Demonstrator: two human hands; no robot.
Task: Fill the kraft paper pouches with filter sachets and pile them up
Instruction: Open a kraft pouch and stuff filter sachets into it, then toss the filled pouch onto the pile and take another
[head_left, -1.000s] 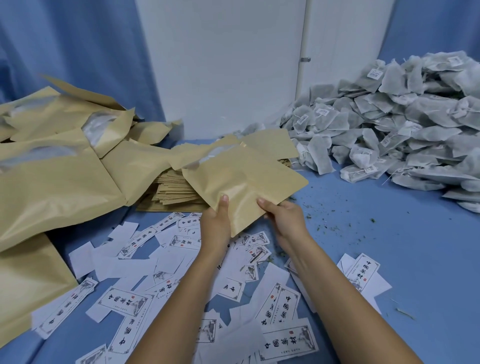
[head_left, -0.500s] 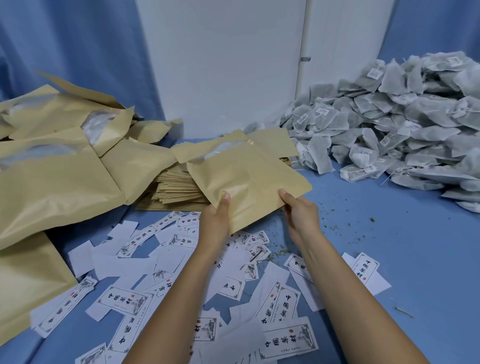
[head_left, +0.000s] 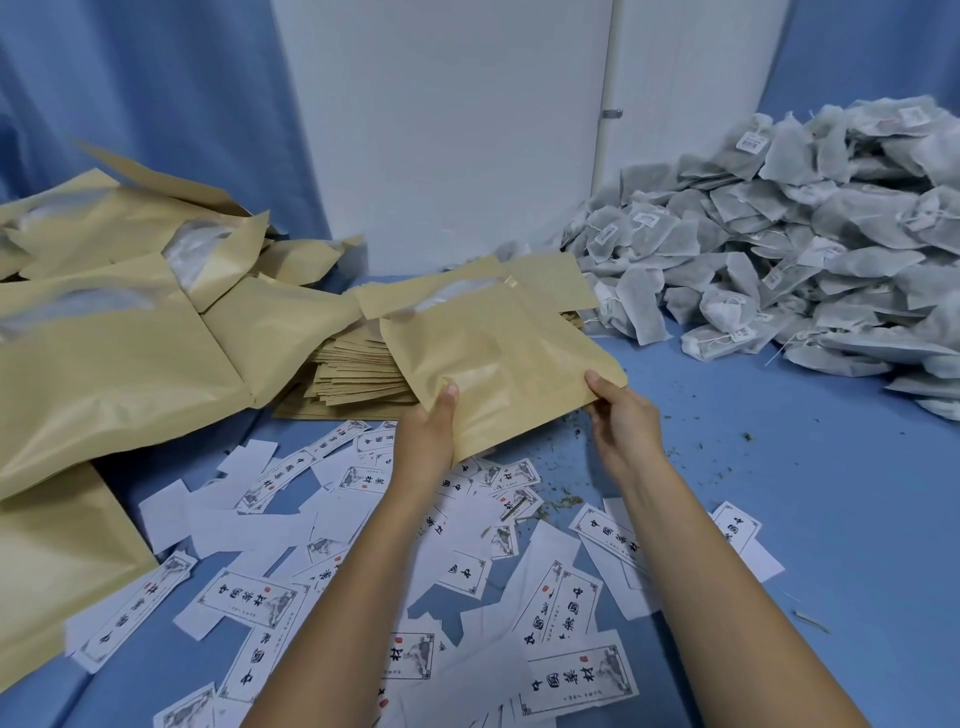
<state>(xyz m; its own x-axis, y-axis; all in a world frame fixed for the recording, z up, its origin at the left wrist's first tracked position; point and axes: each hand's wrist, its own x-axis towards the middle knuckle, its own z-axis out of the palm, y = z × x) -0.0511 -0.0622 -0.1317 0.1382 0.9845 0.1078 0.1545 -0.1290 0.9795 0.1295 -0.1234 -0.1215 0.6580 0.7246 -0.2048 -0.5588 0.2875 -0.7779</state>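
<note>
A flat kraft paper pouch (head_left: 498, 364) is held just above the blue surface, tilted toward me. My left hand (head_left: 428, 431) grips its near left corner, thumb on top. My right hand (head_left: 621, 415) pinches the near right corner. Behind the pouch lies a stack of flat empty pouches (head_left: 358, 374). A heap of grey filter sachets (head_left: 810, 249) with strings and small tags rises at the right back. Puffed-up kraft pouches (head_left: 119, 332) are piled at the left.
Many white printed labels (head_left: 363, 561) lie scattered across the blue table (head_left: 779, 493) under my forearms. Loose tea crumbs dot the cloth right of my right hand. A white wall panel and blue curtains close off the back.
My right hand slid along the pouch's near edge out to its right corner. The pouch shifted slightly rightward. My left hand kept its grip.
</note>
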